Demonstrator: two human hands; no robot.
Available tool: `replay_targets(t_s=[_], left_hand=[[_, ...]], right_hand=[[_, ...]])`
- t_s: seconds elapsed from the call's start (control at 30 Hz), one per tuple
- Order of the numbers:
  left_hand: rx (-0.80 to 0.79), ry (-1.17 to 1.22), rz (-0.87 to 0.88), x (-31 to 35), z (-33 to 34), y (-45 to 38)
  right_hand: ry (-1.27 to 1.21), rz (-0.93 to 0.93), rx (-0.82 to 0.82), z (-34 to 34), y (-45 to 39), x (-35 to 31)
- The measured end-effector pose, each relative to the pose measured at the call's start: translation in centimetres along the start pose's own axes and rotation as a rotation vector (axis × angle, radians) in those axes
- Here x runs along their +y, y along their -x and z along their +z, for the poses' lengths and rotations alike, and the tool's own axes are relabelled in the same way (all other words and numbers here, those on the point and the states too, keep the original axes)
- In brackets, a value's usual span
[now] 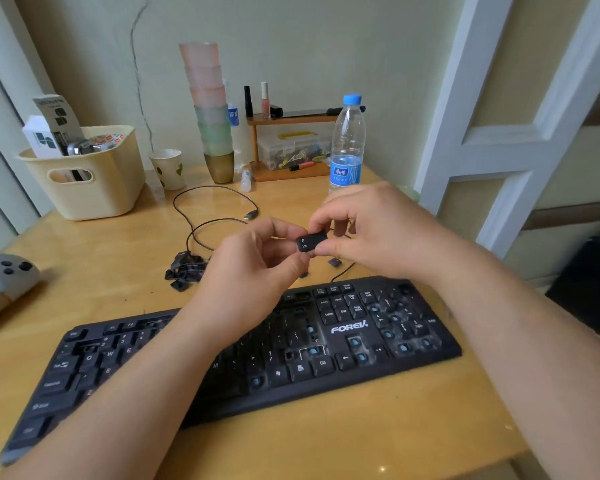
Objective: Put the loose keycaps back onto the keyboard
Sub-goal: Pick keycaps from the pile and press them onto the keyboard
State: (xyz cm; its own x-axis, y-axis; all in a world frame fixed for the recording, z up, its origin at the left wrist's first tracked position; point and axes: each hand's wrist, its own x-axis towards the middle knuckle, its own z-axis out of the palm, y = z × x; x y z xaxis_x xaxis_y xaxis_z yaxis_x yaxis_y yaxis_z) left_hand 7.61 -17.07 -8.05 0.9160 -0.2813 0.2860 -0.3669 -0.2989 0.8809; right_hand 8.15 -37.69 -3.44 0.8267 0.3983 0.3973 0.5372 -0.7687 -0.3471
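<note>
A black keyboard (347, 329) lies across the wooden table, with several bare blue switch stems showing on its right side and number pad. Above its far edge both hands hold one wide black keycap (309, 241) marked "0 Ins". My right hand (368, 230) pinches its right end between thumb and fingers. My left hand (257, 261) pinches its left end from below. A pile of loose black keycaps (186, 270) lies on the table behind the keyboard, to the left of my hands. One more keycap (334, 262) lies under my right hand.
A black USB cable (215, 209) loops behind the hands. A water bottle (347, 143) stands at the back right, a cup stack (210, 112) and paper cup (168, 168) behind. A cream basket (90, 178) sits back left, a white controller (4, 278) at the left edge.
</note>
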Motion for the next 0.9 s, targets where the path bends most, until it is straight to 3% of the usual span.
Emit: replay_targets(t_s=[0.1, 0.23, 0.43, 0.9], left_hand=[[-0.109, -0.179, 0.131, 0.5, 0.8, 0.8], [-0.187, -0.504, 0.374, 1.2, 2.5, 2.2], [-0.268, -0.545, 0.395, 0.4, 3.9, 2.7], [-0.389, -0.641, 0.49, -1.0, 4.5, 2.4]], right_hand=[[0.158, -0.007, -0.073, -3.2, 1.9, 0.1], [0.188, 0.167, -0.083, -6.8, 6.7, 1.8], [-0.036, 0.421, -0.126, -4.6, 12.4, 3.2], [-0.092, 0.491, -0.299, -1.3, 11.6, 2.3]])
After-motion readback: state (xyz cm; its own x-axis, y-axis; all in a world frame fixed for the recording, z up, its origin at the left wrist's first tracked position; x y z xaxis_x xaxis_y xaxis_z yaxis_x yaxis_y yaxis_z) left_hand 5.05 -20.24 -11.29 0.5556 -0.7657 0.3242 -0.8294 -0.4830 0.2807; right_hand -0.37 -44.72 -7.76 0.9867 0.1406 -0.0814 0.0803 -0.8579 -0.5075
